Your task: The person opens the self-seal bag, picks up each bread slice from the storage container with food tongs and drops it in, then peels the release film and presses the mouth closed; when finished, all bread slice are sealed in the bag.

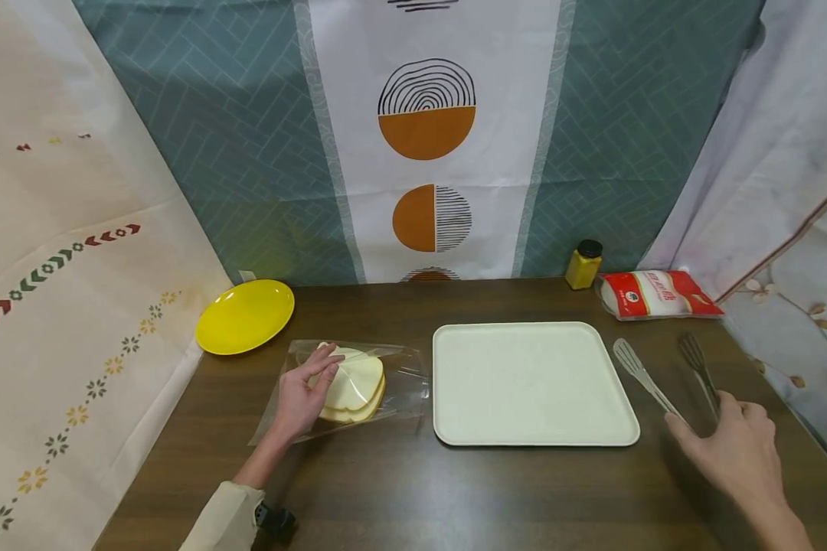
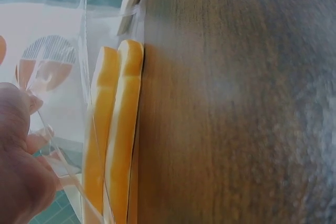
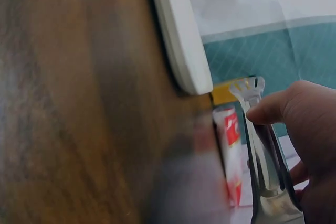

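Note:
Two stacked bread slices (image 1: pixel 355 380) lie in a clear plastic bag (image 1: pixel 403 383) on the table, left of the tray. Over the bag, my left hand (image 1: pixel 305 391) pinches its film between thumb and fingers; the left wrist view shows the slices' golden crusts (image 2: pixel 123 124) edge-on. At the right, my right hand (image 1: pixel 737 444) grips metal tongs (image 1: pixel 644 375), thumb on one arm and fingers on the other. The two slotted heads of the tongs stand spread apart, pointing away from me, with nothing between them. In the right wrist view, the thumb lies along one arm.
A white rectangular tray (image 1: pixel 534 386) sits mid-table between the hands. A yellow plate (image 1: pixel 244 317) lies at the back left. At the back right stand a yellow jar (image 1: pixel 583 268) with a black lid and a red-and-white packet (image 1: pixel 661 295). Fabric hangs behind and at both sides.

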The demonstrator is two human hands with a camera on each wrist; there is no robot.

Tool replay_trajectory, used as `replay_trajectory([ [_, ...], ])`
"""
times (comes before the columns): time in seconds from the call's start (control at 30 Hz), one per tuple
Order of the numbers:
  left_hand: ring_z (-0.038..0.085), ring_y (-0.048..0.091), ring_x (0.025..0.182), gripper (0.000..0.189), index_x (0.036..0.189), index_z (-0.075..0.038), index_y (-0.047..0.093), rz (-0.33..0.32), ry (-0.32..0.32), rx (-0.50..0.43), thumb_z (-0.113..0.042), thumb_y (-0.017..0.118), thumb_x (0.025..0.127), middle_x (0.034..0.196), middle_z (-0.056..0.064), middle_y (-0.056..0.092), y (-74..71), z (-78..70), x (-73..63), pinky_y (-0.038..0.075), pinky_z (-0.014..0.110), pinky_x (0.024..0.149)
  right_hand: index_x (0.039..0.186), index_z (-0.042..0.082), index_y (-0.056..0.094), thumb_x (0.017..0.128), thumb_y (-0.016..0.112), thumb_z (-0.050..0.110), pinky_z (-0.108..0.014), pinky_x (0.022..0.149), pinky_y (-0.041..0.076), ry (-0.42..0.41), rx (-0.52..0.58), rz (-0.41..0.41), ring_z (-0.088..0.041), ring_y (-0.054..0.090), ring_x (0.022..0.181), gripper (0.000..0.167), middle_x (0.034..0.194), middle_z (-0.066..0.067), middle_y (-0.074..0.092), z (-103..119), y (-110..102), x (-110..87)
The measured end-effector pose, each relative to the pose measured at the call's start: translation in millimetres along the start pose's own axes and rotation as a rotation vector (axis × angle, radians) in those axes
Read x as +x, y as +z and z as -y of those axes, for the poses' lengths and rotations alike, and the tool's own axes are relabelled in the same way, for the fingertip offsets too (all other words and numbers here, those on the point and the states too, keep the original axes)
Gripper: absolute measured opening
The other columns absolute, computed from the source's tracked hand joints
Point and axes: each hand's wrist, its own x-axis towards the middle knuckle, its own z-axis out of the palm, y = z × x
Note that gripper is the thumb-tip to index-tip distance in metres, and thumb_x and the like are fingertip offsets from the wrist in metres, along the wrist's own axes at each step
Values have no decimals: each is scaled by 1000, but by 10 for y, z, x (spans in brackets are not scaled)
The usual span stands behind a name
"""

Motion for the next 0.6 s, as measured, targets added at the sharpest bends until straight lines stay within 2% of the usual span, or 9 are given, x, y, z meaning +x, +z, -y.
replay_trajectory([
  [0.13,46,52,125,16,106,3,76,-10,7,-9,3,69,91,125,25,64,1,-7,6,38,56,103,126,-27,37,88,70,42,-73,73,34,11,-17,0,-69,31,103,85,115,-53,32,-64,24,5],
  [0.37,43,51,128,17,108,3,76,9,-29,-26,0,69,93,127,23,63,-18,-34,7,37,56,105,123,-29,36,88,69,43,-74,76,34,74,-50,24,-72,30,102,86,114,-56,30,-141,86,13],
  [0.6,42,50,130,17,109,1,76,21,-48,-4,-1,67,94,129,21,63,-19,-35,10,36,54,106,121,-30,34,88,69,41,-74,78,34,118,-64,39,-72,30,104,85,114,-56,30,-161,132,20],
])
